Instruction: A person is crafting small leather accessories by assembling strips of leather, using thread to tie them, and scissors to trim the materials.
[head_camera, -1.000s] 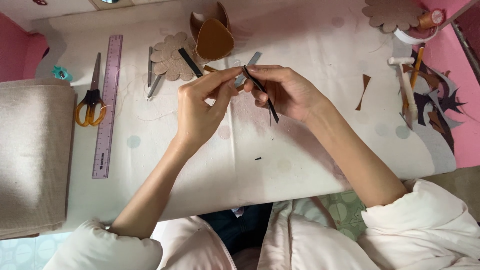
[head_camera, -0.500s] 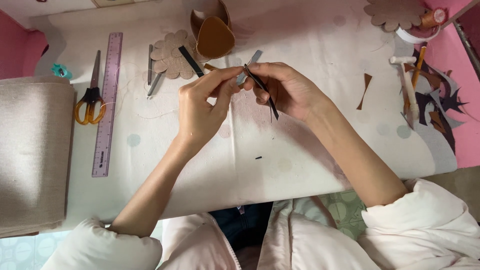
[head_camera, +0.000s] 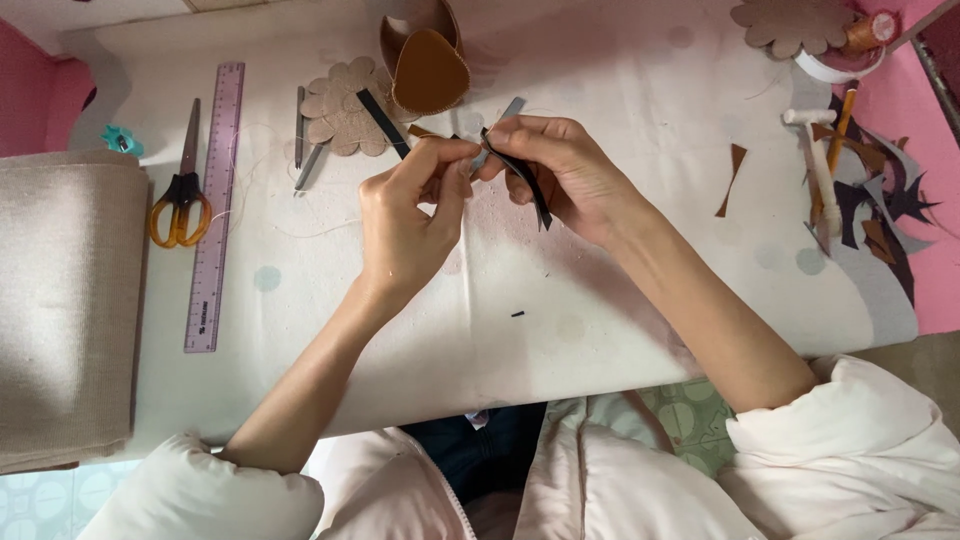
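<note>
Both hands raised together, left (head_camera: 405, 225) and right (head_camera: 560, 170) fingertips pinched.

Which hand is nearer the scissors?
Left. The left hand is raised mid-table, with the ruler between it and the scissors; the right hand is farther right, pinching a dark strip.

Small craft workspace, likely a home leathercraft or sewing corner. Evidence: white worktop (head_camera: 600, 300) with pale dot pattern, set against pink surfaces at the left and right edges of the frame. Upper left: orange-handled scissors (head_camera: 180, 195) and a translucent purple ruler (head_camera: 214, 205) lying side by side. Left edge: roll of beige fabric (head_camera: 65, 300). Top centre: brown leather pouch piece (head_camera: 428, 65) beside a tan scalloped flower-shaped cutout (head_camera: 345, 110); a second such cutout (head_camera: 790, 22) at upper right. Right side: offcuts of brown and dark material (head_camera: 880, 205), a small white mallet (head_camera: 818, 160).
</note>
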